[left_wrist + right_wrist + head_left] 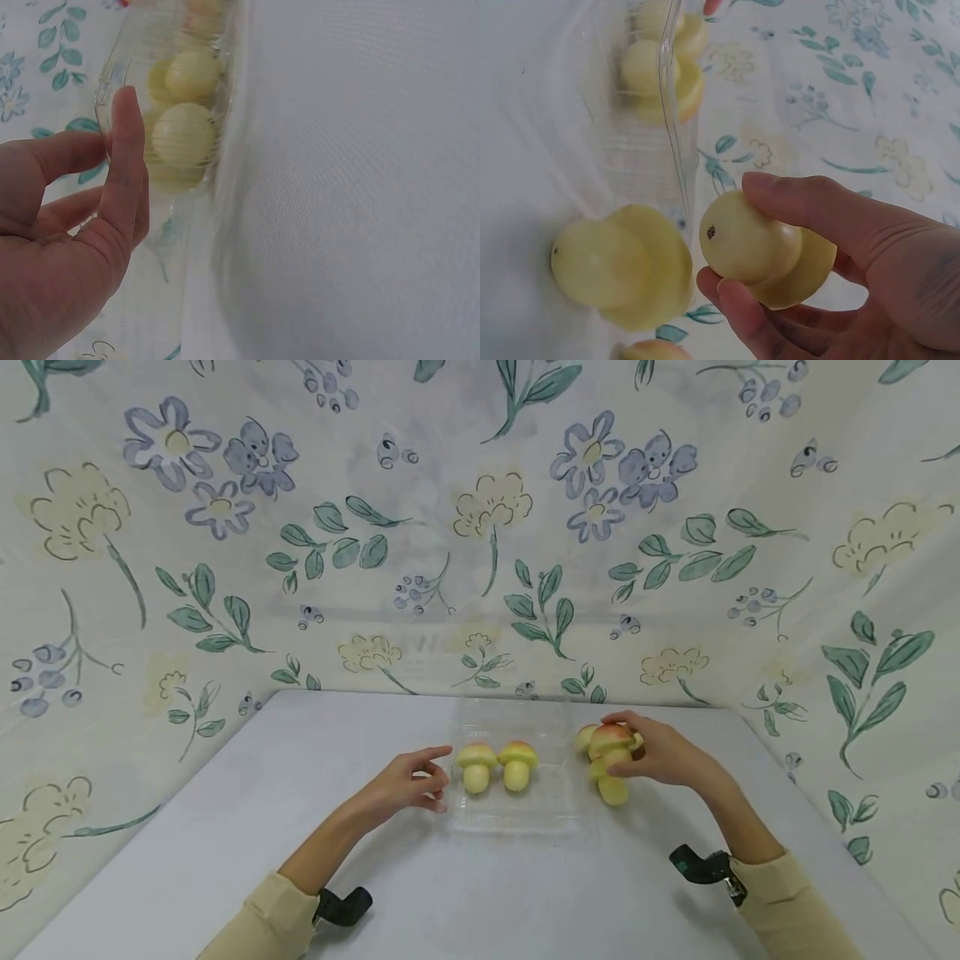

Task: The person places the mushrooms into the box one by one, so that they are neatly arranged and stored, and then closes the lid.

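Note:
A clear plastic box stands mid-table with two toy mushrooms side by side in it, a left one and a right one. They have pale yellow stems and yellow caps tinged red. At the box's left wall is my left hand, index finger fairly straight and fingertips right at the plastic. My right hand grips another toy mushroom between thumb and fingers, just right of the box. Below it a similar mushroom rests on the table, partly covered in the head view.
One more mushroom lies behind the held one, mostly hidden. The white table meets a flower-printed cloth at its back and sides. Both wrists wear a dark camera mount, such as the left one.

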Demonstrator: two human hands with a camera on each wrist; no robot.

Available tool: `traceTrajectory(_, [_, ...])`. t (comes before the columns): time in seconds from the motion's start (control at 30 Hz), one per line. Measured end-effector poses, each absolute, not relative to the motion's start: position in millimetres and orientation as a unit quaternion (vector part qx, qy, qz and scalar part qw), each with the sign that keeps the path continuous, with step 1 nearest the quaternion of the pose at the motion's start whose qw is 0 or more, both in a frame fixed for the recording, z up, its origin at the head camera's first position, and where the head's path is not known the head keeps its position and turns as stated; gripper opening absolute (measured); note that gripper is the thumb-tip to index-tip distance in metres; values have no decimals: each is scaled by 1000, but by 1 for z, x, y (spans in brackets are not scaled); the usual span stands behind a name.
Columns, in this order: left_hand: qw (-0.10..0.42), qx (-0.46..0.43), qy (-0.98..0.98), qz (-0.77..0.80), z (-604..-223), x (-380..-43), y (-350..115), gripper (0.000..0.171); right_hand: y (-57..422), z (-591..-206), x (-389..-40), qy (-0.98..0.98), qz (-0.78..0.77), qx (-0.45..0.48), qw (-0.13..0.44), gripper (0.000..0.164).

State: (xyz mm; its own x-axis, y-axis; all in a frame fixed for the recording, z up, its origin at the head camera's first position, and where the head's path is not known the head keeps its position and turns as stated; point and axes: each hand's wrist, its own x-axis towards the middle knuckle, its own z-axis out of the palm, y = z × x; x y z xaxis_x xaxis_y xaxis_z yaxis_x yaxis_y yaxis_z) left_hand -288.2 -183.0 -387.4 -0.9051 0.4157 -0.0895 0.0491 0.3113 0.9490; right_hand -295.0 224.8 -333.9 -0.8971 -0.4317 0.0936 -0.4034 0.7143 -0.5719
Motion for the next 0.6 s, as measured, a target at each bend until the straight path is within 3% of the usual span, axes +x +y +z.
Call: traceTrajectory(0.6, [161,152,792,569,-385,-287,-183,64,186,-330,-303,926,-307,-215,36,70])
